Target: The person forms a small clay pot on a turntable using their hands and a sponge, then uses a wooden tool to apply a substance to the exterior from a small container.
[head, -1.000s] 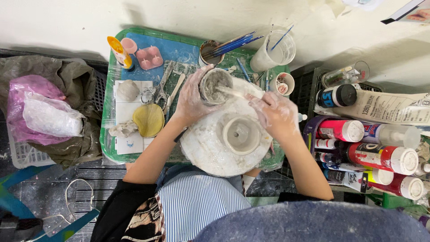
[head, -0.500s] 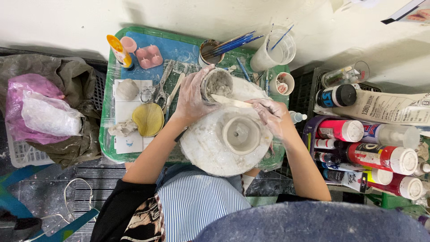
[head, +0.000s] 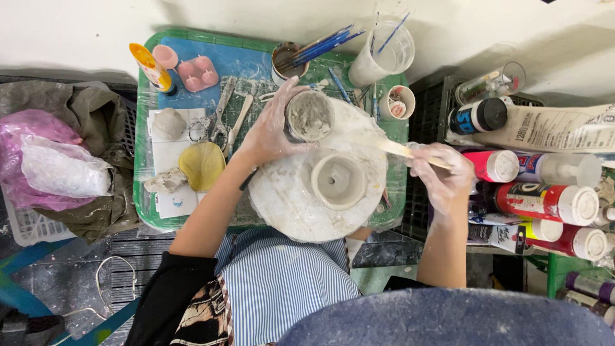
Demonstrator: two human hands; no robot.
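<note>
The tray (head: pixel 144 160) is green with a blue patch at its top. On it sit a yellow sponge (head: pixel 202 164), a pink mould (head: pixel 197 72), a pink lid (head: pixel 165 56) and a yellow tube (head: pixel 151 66) tipped orange. The turntable (head: pixel 288 198) is whitish, smeared with grey clay, as are the small pot (head: pixel 338 181) and the cup of grey slip (head: pixel 310 116). Both hands, left (head: pixel 274 131) and right (head: pixel 442 176), are coated pale grey. The brushes (head: pixel 320 46) have blue handles. The wooden stick (head: pixel 400 148) is pale tan. The paint bottles (head: pixel 544 202) are red and pink with white caps. The apron (head: pixel 282 295) is striped blue and white. The bag (head: pixel 38 150) is pink.
</note>
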